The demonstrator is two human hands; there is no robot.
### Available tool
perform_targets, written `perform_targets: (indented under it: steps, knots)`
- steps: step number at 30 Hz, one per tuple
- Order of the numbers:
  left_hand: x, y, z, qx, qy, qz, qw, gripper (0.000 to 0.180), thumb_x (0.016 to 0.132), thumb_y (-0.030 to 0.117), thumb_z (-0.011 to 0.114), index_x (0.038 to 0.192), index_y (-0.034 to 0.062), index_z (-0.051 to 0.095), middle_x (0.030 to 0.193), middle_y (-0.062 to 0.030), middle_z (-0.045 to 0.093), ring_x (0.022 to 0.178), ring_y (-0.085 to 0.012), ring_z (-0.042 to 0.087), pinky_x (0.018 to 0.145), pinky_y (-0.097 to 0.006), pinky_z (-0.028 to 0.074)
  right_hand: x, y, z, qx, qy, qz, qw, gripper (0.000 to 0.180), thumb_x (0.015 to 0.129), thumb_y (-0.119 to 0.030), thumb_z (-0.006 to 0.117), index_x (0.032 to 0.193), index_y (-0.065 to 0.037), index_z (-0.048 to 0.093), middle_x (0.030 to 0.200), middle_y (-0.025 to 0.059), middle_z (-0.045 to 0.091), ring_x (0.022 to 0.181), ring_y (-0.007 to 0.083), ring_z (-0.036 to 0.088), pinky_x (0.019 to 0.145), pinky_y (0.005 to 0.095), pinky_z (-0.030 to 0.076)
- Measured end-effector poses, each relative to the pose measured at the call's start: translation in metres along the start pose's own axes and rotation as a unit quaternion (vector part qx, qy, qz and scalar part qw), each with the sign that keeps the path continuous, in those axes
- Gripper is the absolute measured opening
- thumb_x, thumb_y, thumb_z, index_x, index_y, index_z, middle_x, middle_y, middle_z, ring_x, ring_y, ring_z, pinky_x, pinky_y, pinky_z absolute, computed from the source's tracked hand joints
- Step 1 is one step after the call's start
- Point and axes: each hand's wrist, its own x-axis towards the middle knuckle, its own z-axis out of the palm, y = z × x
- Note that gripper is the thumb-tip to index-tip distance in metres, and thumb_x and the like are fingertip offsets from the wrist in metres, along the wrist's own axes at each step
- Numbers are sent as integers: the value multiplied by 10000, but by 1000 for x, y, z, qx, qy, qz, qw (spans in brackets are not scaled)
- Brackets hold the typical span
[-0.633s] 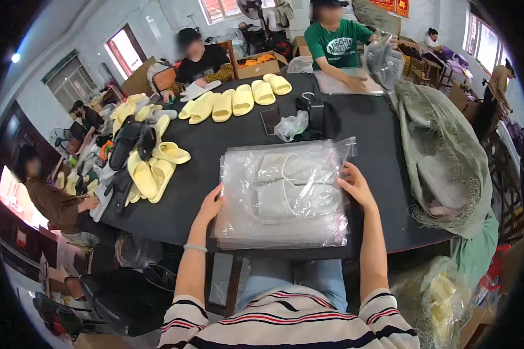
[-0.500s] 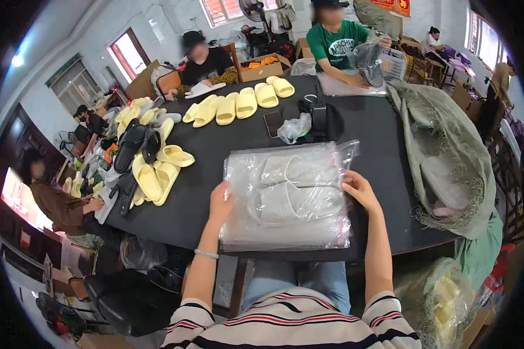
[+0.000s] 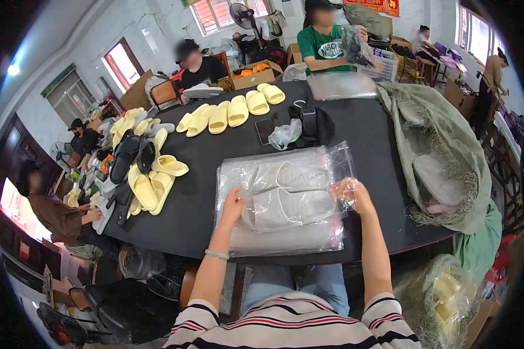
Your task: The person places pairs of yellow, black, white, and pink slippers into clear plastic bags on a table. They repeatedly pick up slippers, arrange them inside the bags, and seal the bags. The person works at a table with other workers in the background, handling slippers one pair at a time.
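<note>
A pair of light grey slippers (image 3: 288, 208) lies side by side inside a clear plastic bag (image 3: 339, 152), on top of a stack of flat clear bags (image 3: 273, 239). At the bag's right end, my right hand (image 3: 358, 196) is closed on the loose plastic, which partly covers its fingers. My left hand (image 3: 232, 208) is at the left end, beside the slippers, its fingers bent together at the bag's edge; the exact grip is hard to see.
Yellow slippers (image 3: 237, 111) stand in a row at the far side of the black table (image 3: 198, 174). Mixed slippers (image 3: 135, 168) pile up on the left. A phone (image 3: 265, 130) lies beyond the bags. An open woven sack (image 3: 466, 134) holds slippers on the right. Co-workers sit around.
My left hand has moved inward from the stack's left edge to the bag with the slippers. My right hand has closed on the plastic at the right end. The view has shifted slightly.
</note>
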Motion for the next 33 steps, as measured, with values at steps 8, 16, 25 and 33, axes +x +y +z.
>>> perform_targets:
  steps: [8, 16, 25, 33]
  knots:
    - [-13, 53, -5, -105, 83, 142, 981, 444, 871, -5, 576, 1304, 62, 506, 842, -25, 585, 804, -108, 587, 724, -257, 480, 15, 32, 17, -534, 101, -126, 830, 761, 795, -264, 755, 1394, 1, 368, 1401, 247, 409, 1312, 375, 389, 1098, 424, 299]
    - [-11, 45, -60, 106, 54, 119, 986, 419, 858, 115, 609, 1273, 97, 550, 1026, -131, 618, 939, -289, 608, 858, -368, 458, 10, 37, 20, -566, 25, -86, 819, 828, 769, -368, 766, 1407, -11, 379, 1436, 214, 404, 1322, 333, 407, 1083, 405, 334]
    - [-38, 15, -50, 162, 80, 196, 964, 431, 881, 110, 552, 1294, 4, 484, 1228, -211, 536, 1164, -364, 511, 991, -402, 406, 14, 4, 65, -683, -48, -261, 680, 750, 730, -368, 763, 1340, -33, 481, 1368, 237, 468, 1277, 399, 435, 1062, 450, 353]
    - [-57, -1, -7, 135, 75, 238, 959, 428, 967, 172, 447, 1353, -13, 440, 1327, -238, 496, 1235, -379, 468, 1053, -427, 360, 77, 30, 125, -738, -226, -136, 621, 724, 836, -460, 643, 1378, -29, 434, 1379, 184, 476, 1298, 348, 426, 1078, 429, 341]
